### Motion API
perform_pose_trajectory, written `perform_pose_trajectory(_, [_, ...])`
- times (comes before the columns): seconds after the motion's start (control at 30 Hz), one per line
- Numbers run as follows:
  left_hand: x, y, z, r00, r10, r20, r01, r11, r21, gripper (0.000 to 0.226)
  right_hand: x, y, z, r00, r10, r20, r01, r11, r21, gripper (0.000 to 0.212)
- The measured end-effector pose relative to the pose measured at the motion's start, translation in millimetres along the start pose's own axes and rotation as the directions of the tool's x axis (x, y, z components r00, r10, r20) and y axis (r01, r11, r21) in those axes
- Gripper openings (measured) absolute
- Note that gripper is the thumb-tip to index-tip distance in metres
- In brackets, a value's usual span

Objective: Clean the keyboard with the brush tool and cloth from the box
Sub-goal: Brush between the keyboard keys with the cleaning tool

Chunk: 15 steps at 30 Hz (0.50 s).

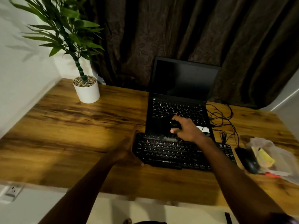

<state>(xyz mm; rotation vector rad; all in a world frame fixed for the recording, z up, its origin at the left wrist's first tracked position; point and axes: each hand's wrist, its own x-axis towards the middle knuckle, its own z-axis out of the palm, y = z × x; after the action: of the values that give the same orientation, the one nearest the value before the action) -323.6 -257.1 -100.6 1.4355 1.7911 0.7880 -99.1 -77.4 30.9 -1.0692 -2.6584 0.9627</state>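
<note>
A black keyboard (169,152) lies on the wooden desk (72,135), in front of an open laptop. My right hand (186,129) grips a black brush tool (173,126) above the keyboard's top rows; its pale bristles (169,139) touch the keys there. My left hand (127,147) rests against the keyboard's left end, fingers fairly straight along the edge. A clear plastic bag (273,156) with a yellow cloth (265,157) inside lies at the right. No box shows.
The black laptop (181,94) stands open with a dark screen behind the keyboard. A black mouse (247,160) and tangled cables (223,117) lie to the right. A potted plant in a white pot (87,92) stands at the back left. Dark curtains hang behind.
</note>
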Motion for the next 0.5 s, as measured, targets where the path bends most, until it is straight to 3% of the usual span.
perform_pose_trajectory(0.23, [-6.2, 11.9, -7.2, 1.000, 0.021, 0.022, -0.019, 0.995, -0.098, 0.160, -0.5, -0.3, 2.6, 1.000, -0.016, -0.022, 0.015, 0.999, -0.033, 0.032])
perform_pose_trajectory(0.37, [-9.4, 17.5, -8.2, 0.999, 0.053, 0.000, -0.053, 0.998, -0.044, 0.161, -2.5, -5.0, 7.0, 1.000, 0.003, -0.027, -0.001, 0.998, 0.068, 0.028])
perform_pose_trajectory(0.5, [-10.5, 23.6, -9.0, 0.999, 0.014, 0.036, -0.012, 0.999, -0.043, 0.165, -13.2, 8.9, -10.7, 0.999, 0.045, -0.020, -0.045, 0.999, 0.025, 0.030])
